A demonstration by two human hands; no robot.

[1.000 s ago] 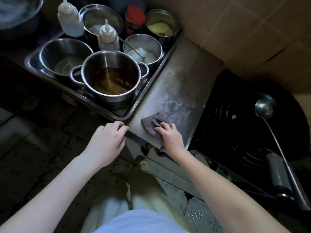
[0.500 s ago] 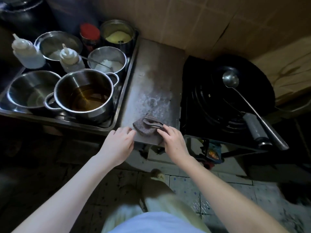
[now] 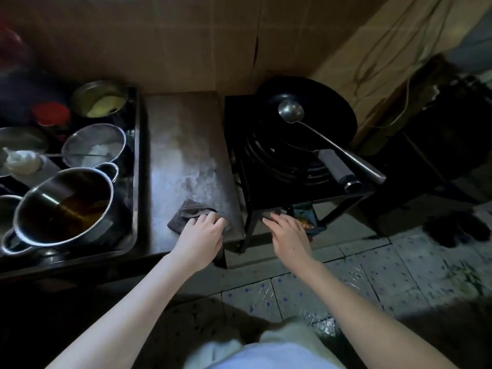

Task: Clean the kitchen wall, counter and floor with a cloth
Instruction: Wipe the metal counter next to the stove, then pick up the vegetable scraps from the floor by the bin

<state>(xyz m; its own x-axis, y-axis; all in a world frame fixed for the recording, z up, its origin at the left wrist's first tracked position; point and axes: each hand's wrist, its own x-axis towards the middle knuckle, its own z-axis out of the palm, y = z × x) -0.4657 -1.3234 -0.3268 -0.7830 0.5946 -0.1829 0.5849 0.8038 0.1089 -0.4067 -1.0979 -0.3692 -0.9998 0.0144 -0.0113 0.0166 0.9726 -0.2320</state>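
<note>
Left hand (image 3: pixel 202 233) now has the cloth (image 3: pixel 186 212), taken over from the right hand (image 3: pixel 290 235), which has moved off toward the stove (image 3: pixel 266 194) frame. Head view: one cloth at the steel desk's (image 3: pixel 183 145) front edge, under loosely bent left fingers (image 3: pixel 206 219) pressing it. Right fingers spread, straight, empty. One wok (image 3: pixel 330 105), one ladle (image 3: pixel 290 110), one tray (image 3: pixel 136 169), one pot (image 3: pixel 114 225) of dark liquid.

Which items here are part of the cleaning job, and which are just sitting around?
In use: cloth, steel counter, left hand on the cloth, wall, floor.
Lying about: wok, ladle, pot of dark liquid, squeeze bottle, stove.
</note>
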